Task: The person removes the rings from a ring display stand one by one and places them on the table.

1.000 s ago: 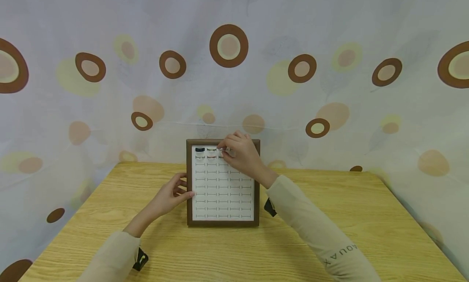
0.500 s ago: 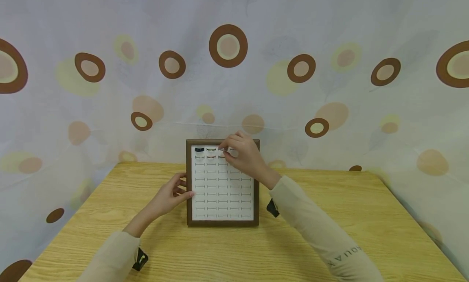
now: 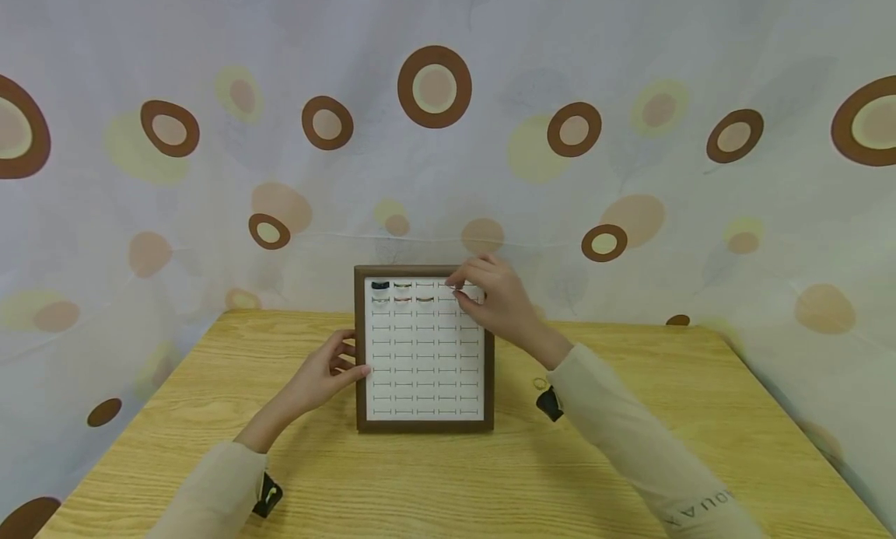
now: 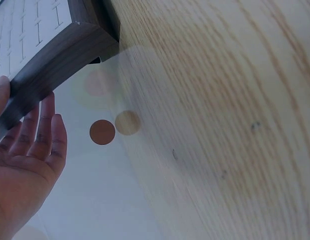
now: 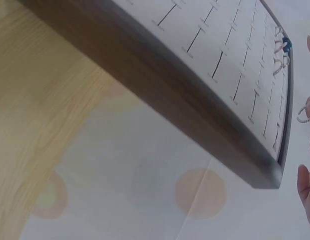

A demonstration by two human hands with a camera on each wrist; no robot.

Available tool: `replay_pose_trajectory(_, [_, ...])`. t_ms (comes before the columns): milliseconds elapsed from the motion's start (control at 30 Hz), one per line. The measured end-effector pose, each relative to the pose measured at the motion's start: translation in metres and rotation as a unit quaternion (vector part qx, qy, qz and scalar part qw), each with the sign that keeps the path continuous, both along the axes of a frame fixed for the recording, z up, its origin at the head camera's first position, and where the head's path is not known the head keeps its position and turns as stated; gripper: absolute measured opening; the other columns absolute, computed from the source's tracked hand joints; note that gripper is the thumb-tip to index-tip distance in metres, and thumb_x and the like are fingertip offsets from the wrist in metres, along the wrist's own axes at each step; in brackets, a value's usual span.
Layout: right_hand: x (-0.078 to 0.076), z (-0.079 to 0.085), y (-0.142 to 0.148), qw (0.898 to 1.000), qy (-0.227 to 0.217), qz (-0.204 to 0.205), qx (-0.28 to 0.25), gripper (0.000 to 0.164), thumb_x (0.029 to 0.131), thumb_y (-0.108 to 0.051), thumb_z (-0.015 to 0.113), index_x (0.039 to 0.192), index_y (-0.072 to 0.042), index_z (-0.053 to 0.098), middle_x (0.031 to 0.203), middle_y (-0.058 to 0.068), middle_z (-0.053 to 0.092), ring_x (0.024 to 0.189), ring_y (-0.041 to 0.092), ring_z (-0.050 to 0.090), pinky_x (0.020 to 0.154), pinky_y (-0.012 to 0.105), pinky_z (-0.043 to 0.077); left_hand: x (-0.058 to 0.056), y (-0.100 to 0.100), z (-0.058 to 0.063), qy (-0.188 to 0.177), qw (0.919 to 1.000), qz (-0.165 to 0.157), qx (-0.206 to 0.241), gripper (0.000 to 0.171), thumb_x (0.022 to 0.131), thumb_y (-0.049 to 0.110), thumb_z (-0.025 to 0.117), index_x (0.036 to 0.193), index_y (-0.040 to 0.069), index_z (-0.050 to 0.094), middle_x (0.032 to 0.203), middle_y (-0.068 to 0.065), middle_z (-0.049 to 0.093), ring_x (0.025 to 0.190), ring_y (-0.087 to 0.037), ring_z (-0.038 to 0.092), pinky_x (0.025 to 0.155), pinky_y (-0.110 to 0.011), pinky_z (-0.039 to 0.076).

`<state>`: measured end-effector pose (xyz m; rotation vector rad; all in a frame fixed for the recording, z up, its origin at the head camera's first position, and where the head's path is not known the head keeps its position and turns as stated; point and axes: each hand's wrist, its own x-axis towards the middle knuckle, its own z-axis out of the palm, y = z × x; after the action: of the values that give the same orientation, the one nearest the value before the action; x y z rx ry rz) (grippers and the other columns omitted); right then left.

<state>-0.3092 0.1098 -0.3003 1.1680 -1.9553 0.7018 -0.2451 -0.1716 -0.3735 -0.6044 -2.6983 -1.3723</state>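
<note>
A brown-framed ring display board (image 3: 430, 376) stands upright on the table, its white face lined with slots. My left hand (image 3: 322, 379) holds its left edge, thumb on the front and fingers (image 4: 42, 130) behind. In the top row sit a dark ring (image 3: 380, 285) and a gold-toned ring (image 3: 402, 285); several thin rings, one a gold-toned ring (image 3: 425, 299), fill the row below. My right hand (image 3: 493, 302) is before the board's upper right. A slim silvery ring (image 5: 302, 115) is pinched in its fingertips, apart from the board in the right wrist view.
A gold-toned ring (image 3: 540, 383) lies on the wooden table (image 3: 630, 391) right of the board, close to the black wrist camera (image 3: 549, 404). Behind the table hangs a patterned curtain (image 3: 392, 173).
My right hand has drawn a ring out of the top row's third slot and moved right with it. The ring on the table has come into view. My left hand stays put.
</note>
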Motion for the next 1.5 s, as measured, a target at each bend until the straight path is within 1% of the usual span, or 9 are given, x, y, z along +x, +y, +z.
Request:
replay_pose_trajectory(100, [0.002, -0.001, 0.01, 1.0, 0.001, -0.005, -0.001, 0.015, 0.073, 0.004, 0.068, 0.083, -0.007, 0.067, 0.08, 0.002, 0.066, 0.08, 0.019, 0.05, 0.073, 0.036, 0.039, -0.006, -0.002, -0.009, 0.002, 1.0, 0.001, 0.002, 0.057, 0.088, 0.014, 0.061, 0.134, -0.002, 0.033, 0.11, -0.023, 0.059, 0.093, -0.032, 0.062, 0.08, -0.042, 0.051])
replay_pose_trajectory(233, [0.005, -0.005, 0.026, 1.0, 0.0, -0.017, -0.003, 0.015, 0.072, 0.003, 0.07, 0.083, -0.007, 0.067, 0.08, 0.001, 0.066, 0.08, 0.018, 0.05, 0.075, 0.037, 0.039, -0.015, -0.008, -0.022, 0.008, 1.0, 0.002, 0.004, 0.059, 0.087, 0.021, 0.063, 0.134, 0.002, 0.034, 0.111, -0.021, 0.06, 0.092, -0.027, 0.063, 0.079, -0.038, 0.052])
replay_pose_trajectory(333, [0.005, -0.01, 0.037, 1.0, -0.003, -0.026, -0.009, 0.017, 0.071, 0.004, 0.072, 0.083, -0.007, 0.067, 0.08, 0.001, 0.066, 0.079, 0.018, 0.05, 0.075, 0.038, 0.039, -0.019, -0.01, -0.026, 0.012, 0.9999, 0.001, 0.008, 0.06, 0.086, 0.023, 0.064, 0.134, 0.003, 0.035, 0.111, -0.02, 0.061, 0.092, -0.025, 0.063, 0.077, -0.036, 0.052])
replay_pose_trajectory(500, [0.005, -0.02, 0.055, 0.999, -0.01, -0.038, -0.018, 0.018, 0.07, 0.005, 0.072, 0.082, -0.008, 0.067, 0.079, 0.003, 0.066, 0.078, 0.019, 0.051, 0.073, 0.038, 0.039, -0.02, -0.01, -0.027, 0.012, 0.9998, 0.002, 0.012, 0.06, 0.086, 0.021, 0.065, 0.135, 0.003, 0.035, 0.11, -0.02, 0.061, 0.091, -0.027, 0.063, 0.077, -0.038, 0.052])
replay_pose_trajectory(600, [0.004, -0.029, 0.065, 0.998, -0.028, -0.051, -0.014, 0.019, 0.07, 0.004, 0.072, 0.082, -0.01, 0.066, 0.079, 0.003, 0.066, 0.077, 0.018, 0.05, 0.072, 0.037, 0.038, -0.02, -0.01, -0.027, 0.012, 0.9998, 0.003, 0.014, 0.06, 0.085, 0.021, 0.065, 0.135, 0.003, 0.035, 0.11, -0.021, 0.061, 0.091, -0.028, 0.063, 0.077, -0.038, 0.052])
replay_pose_trajectory(900, [-0.002, -0.073, 0.087, 0.993, -0.071, -0.094, 0.02, 0.02, 0.07, 0.003, 0.072, 0.084, -0.01, 0.065, 0.079, -0.001, 0.065, 0.074, 0.017, 0.049, 0.07, 0.034, 0.038, -0.02, -0.011, -0.027, 0.015, 0.9999, -0.002, 0.007, 0.06, 0.086, 0.026, 0.064, 0.134, 0.003, 0.036, 0.111, -0.02, 0.06, 0.092, -0.026, 0.063, 0.078, -0.036, 0.052])
replay_pose_trajectory(1133, [-0.006, -0.102, 0.093, 0.989, -0.09, -0.104, 0.061, 0.019, 0.068, 0.004, 0.074, 0.082, -0.008, 0.066, 0.074, -0.001, 0.064, 0.071, 0.017, 0.05, 0.065, 0.032, 0.041, -0.02, -0.01, -0.026, 0.012, 0.9999, 0.0, 0.007, 0.06, 0.085, 0.025, 0.065, 0.133, 0.003, 0.036, 0.111, -0.02, 0.061, 0.091, -0.026, 0.063, 0.078, -0.035, 0.052])
replay_pose_trajectory(1300, [-0.007, -0.117, 0.096, 0.979, -0.117, -0.119, 0.113, 0.018, 0.068, 0.0, 0.075, 0.08, -0.011, 0.067, 0.072, -0.003, 0.063, 0.071, 0.016, 0.051, 0.064, 0.03, 0.042, -0.019, -0.009, -0.026, 0.009, 0.9999, -0.002, 0.01, 0.06, 0.086, 0.025, 0.065, 0.133, 0.003, 0.036, 0.111, -0.02, 0.06, 0.092, -0.026, 0.063, 0.078, -0.035, 0.052])
replay_pose_trajectory(1500, [-0.004, -0.125, 0.098, 0.964, -0.176, -0.124, 0.155, 0.016, 0.07, 0.0, 0.073, 0.081, -0.01, 0.069, 0.074, -0.004, 0.063, 0.073, 0.015, 0.05, 0.068, 0.031, 0.044, -0.018, -0.01, -0.025, 0.011, 0.9999, -0.002, 0.01, 0.06, 0.086, 0.025, 0.064, 0.133, 0.002, 0.036, 0.111, -0.021, 0.06, 0.093, -0.027, 0.063, 0.077, -0.036, 0.052])
